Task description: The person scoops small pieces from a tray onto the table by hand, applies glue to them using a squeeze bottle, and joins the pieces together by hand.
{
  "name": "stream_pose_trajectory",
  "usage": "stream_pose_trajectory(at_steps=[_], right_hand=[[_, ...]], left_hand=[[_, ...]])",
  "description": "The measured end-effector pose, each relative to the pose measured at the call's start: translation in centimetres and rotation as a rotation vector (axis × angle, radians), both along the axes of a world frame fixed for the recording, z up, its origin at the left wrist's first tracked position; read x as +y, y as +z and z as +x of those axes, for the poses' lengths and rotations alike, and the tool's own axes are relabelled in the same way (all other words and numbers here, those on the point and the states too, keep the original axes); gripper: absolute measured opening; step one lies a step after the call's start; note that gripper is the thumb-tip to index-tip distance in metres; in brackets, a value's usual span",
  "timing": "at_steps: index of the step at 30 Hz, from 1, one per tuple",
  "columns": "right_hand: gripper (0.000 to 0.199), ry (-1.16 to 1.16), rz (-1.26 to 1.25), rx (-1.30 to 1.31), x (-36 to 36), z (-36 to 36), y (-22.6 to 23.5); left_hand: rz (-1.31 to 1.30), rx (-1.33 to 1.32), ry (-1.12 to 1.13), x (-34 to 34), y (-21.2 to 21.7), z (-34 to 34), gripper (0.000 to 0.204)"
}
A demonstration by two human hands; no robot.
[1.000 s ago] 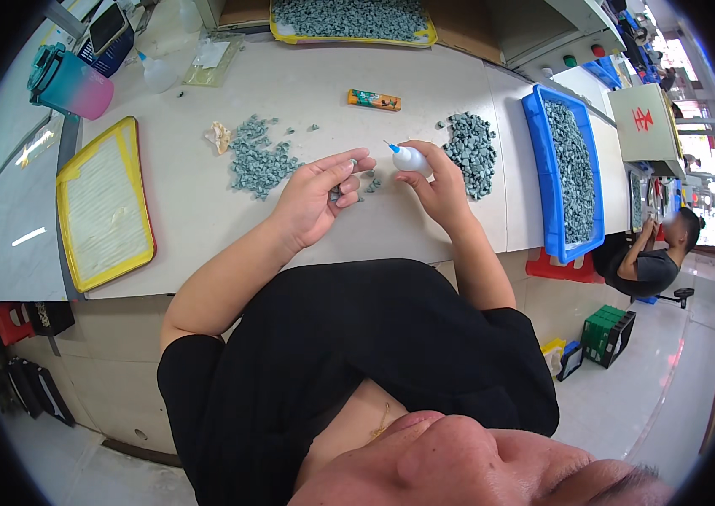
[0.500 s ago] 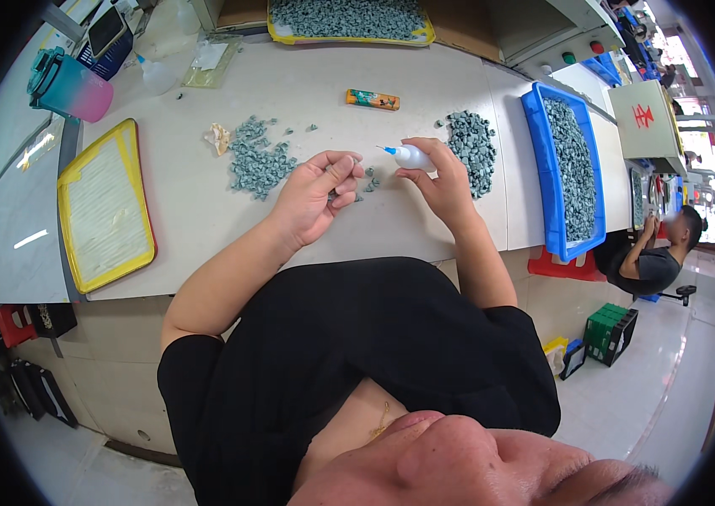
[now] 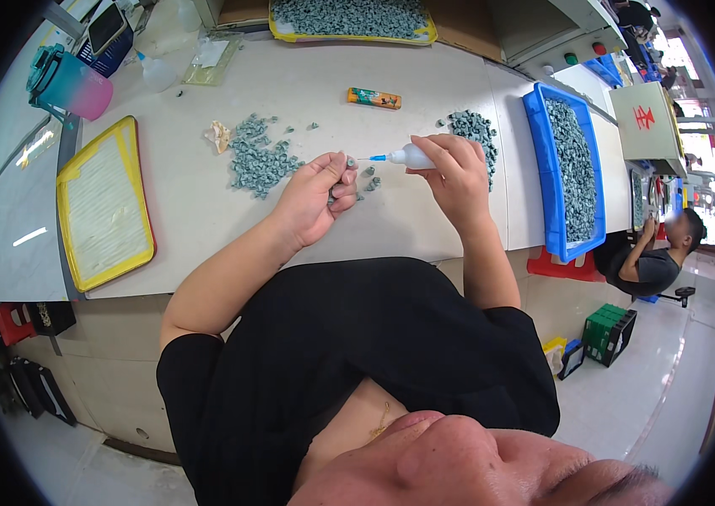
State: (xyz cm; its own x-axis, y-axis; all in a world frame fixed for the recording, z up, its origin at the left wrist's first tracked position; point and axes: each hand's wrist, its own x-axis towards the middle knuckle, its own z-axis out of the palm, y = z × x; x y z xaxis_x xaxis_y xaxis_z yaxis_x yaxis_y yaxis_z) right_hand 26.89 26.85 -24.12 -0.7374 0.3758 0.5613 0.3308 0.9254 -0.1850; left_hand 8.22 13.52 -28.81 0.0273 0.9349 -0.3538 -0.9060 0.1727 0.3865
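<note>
My left hand (image 3: pixel 317 196) is closed, thumb and forefinger pinching a small grey-green piece (image 3: pixel 351 163). Its other fingers curl inward, and more pieces may be tucked there. In my right hand (image 3: pixel 459 173) is a white squeeze bottle (image 3: pixel 412 156) with a blue needle tip (image 3: pixel 378 158). The bottle lies nearly level, its thin needle reaching left to the pinched piece; whether they touch I cannot tell. A few loose pieces (image 3: pixel 373 182) lie between my hands. One pile of grey-green pieces (image 3: pixel 260 160) spreads beside my left hand, and a darker pile (image 3: pixel 475 131) lies partly behind my right hand.
A blue bin (image 3: pixel 600 240) of dark pieces stands at right. A yellow-edged tray (image 3: pixel 151 240) lies at left, and another filled tray (image 3: pixel 357 40) sits at the back. An orange packet (image 3: pixel 374 99), a crumpled scrap (image 3: pixel 218 137) and a teal-pink water bottle (image 3: pixel 79 88) are also on the table.
My right hand has tilted the squeeze bottle toward level, bringing its needle over to my left fingertips. The pinched piece now shows at those fingertips. My left arm has barely moved.
</note>
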Motion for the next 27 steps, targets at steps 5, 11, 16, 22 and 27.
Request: stream_pose_trajectory(at_steps=[5, 11, 16, 22, 27], right_hand=[[0.041, 0.003, 0.062, -0.029, -0.3, -0.3, 0.8], [0.042, -0.001, 0.118, -0.053, -0.4, -0.5, 1.1], [0.039, -0.011, 0.156, -0.082, -0.5, -0.5, 1.3], [0.036, -0.021, 0.194, -0.133, -0.7, -0.4, 1.8], [0.038, -0.033, 0.239, -0.147, -0.8, -0.4, 2.0]], left_hand=[[-0.100, 0.109, -0.008, 0.1, 0.6, 0.2, 0.022], [-0.100, 0.157, -0.014, 0.1, 0.7, 0.3, 0.023], [-0.103, 0.174, -0.022, 0.1, 0.7, 0.3, 0.023], [-0.100, 0.209, -0.023, 0.0, 0.5, 0.3, 0.025], [-0.086, 0.228, -0.011, 0.0, 0.4, 0.4, 0.027]])
